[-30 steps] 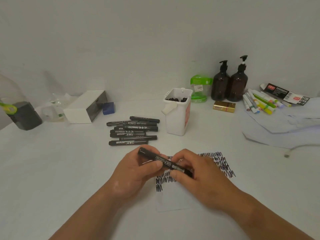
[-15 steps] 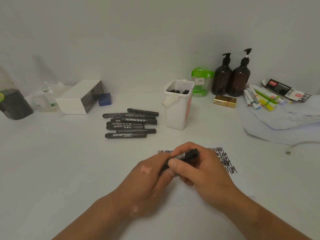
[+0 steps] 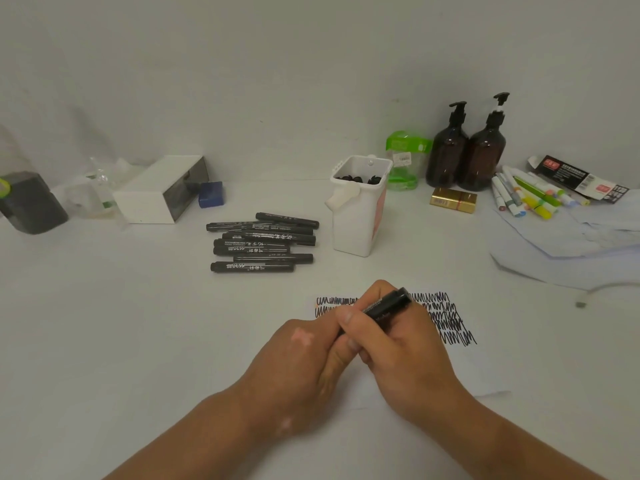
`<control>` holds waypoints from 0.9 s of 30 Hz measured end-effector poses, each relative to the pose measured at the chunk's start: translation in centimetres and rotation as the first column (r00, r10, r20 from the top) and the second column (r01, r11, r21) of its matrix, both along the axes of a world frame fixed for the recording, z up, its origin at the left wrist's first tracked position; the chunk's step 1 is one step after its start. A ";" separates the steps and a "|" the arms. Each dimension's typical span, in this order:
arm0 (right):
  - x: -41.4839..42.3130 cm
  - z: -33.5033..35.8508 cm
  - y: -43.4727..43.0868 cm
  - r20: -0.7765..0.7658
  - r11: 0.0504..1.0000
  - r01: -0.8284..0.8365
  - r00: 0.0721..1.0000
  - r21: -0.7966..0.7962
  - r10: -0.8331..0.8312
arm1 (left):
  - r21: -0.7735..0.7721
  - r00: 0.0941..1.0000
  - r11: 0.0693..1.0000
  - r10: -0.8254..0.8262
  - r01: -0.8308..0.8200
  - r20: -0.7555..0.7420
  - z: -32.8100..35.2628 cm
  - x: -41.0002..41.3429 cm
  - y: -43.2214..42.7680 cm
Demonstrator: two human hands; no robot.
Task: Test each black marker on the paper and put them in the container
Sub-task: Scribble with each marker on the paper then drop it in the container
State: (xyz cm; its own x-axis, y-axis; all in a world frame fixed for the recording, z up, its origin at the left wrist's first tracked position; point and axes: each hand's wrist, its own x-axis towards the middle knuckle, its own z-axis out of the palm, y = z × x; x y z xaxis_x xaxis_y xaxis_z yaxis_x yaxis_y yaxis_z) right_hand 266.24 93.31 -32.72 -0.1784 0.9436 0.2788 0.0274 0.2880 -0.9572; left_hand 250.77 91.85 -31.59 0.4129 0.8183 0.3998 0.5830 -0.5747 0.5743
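White container point(image 3: 356, 223) upright on desk point(image 3: 104, 341), behind the paper point(image 3: 471, 368); black marker ends point(image 3: 358, 178) show at its rim. Loose pile of black markers point(image 3: 263, 242) lies just left of it, apart.

Right hand point(image 3: 401, 348) grips one marker point(image 3: 386, 304), tilted over the scribbled paper, tip hidden. Left hand point(image 3: 301, 362) lies against the right, fingers hidden; cannot tell its grasp.

A second ago both hands held this marker level; half a second ago, the same pose as now.
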 end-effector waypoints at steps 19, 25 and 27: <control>-0.3 0.3 -0.9 -0.017 0.995 0.061 0.998 0.074 -0.060 | 0.013 1.000 1.000 0.022 -0.022 0.008 0.2 -0.5 -0.4; 1.7 1.9 0.4 -0.226 0.983 0.183 0.957 -0.028 -0.185 | 0.015 0.991 0.995 0.104 -0.103 -0.082 -0.1 -2.1 1.1; 2.6 2.1 0.8 -0.275 0.980 0.148 0.945 -0.131 -0.179 | -0.022 0.981 0.997 0.067 -0.072 -0.180 -0.4 -3.5 1.6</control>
